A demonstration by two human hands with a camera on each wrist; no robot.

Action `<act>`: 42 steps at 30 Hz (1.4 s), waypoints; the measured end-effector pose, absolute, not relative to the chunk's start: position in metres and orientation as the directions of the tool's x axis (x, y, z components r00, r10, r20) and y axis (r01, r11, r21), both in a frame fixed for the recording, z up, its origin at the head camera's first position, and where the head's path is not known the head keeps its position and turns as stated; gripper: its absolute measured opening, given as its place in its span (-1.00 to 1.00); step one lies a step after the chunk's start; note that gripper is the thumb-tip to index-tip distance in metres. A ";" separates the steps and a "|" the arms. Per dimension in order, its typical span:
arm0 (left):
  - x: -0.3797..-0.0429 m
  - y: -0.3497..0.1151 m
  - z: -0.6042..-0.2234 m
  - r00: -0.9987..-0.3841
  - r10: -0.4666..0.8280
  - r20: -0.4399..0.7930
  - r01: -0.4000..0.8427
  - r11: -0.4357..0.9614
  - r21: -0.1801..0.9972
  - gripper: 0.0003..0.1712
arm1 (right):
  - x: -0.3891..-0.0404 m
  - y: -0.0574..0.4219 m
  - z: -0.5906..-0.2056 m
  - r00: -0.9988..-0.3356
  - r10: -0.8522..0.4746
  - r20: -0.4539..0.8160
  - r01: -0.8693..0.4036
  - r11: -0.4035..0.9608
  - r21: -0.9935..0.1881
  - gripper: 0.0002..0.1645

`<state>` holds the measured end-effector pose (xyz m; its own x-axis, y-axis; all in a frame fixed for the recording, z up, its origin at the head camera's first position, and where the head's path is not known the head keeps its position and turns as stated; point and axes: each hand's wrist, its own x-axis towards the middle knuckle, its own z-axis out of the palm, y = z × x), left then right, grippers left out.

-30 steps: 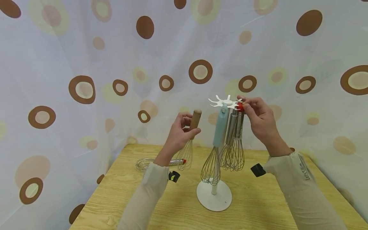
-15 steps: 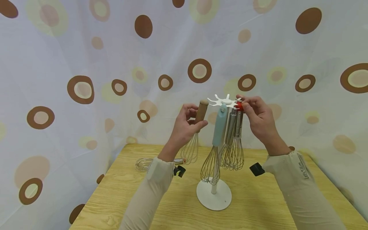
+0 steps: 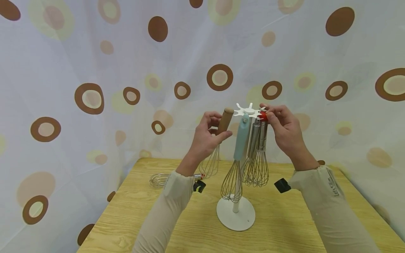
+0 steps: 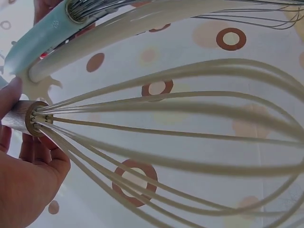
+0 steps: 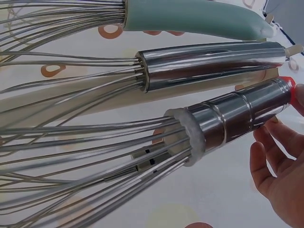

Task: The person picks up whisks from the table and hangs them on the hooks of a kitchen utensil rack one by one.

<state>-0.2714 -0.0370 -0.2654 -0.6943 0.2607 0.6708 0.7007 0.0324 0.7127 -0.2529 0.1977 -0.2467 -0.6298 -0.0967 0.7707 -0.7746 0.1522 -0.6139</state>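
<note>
My left hand (image 3: 205, 137) holds a whisk by its wooden handle (image 3: 225, 121), tilted, with pale wires (image 4: 209, 109) hanging below. The handle's top overlaps the left prongs of a white rack (image 3: 249, 110) in the head view; I cannot tell whether they touch. At the rack's right side my right hand (image 3: 284, 133) pinches the red end of a steel-handled whisk (image 5: 237, 114) that hangs there. A second steel-handled whisk (image 5: 213, 64) hangs beside it. Nearest the camera hangs a whisk with a light blue handle (image 3: 242, 140).
The rack's post rises from a round white base (image 3: 235, 219) on the wooden table (image 3: 278, 218). Behind my left forearm, a steel whisk with a red tip (image 3: 159, 180) lies on the table. A dotted curtain (image 3: 190, 45) stands close behind and at the sides.
My left hand has carried the wooden-handled whisk rightward and slightly up to the rack's left side, its handle leaning further right. The right hand has stayed at the red end.
</note>
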 end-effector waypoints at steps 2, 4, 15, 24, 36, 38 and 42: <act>-0.271 -0.035 -0.265 -0.687 0.258 0.679 0.710 0.044 0.703 -0.44 | -0.253 0.198 -0.247 -0.630 -0.096 0.771 -0.775 0.144 -0.615 -0.77; -0.271 -0.034 -0.266 -0.687 0.257 0.680 0.712 0.052 0.700 -0.44 | -0.253 0.198 -0.247 -0.630 -0.096 0.770 -0.775 0.137 -0.617 -0.78; -0.272 -0.036 -0.274 -0.620 0.303 0.724 0.765 0.027 0.643 -0.47 | -0.252 0.199 -0.246 -0.642 -0.088 0.762 -0.763 0.167 -0.624 -0.79; -0.271 -0.038 -0.277 -0.553 0.336 0.762 0.797 -0.054 0.602 -0.50 | -0.252 0.198 -0.246 -0.643 -0.087 0.761 -0.761 0.177 -0.624 -0.78; -0.270 -0.029 -0.275 -0.592 0.318 0.741 0.779 -0.009 0.626 -0.51 | -0.252 0.200 -0.246 -0.642 -0.092 0.761 -0.765 0.131 -0.630 -0.81; -0.270 -0.028 -0.276 -0.596 0.322 0.735 0.775 -0.008 0.632 -0.51 | -0.252 0.200 -0.246 -0.645 -0.094 0.759 -0.763 0.137 -0.632 -0.80; -0.271 -0.027 -0.278 -0.599 0.335 0.727 0.769 -0.011 0.639 -0.49 | -0.252 0.200 -0.245 -0.653 -0.110 0.750 -0.755 0.176 -0.631 -0.77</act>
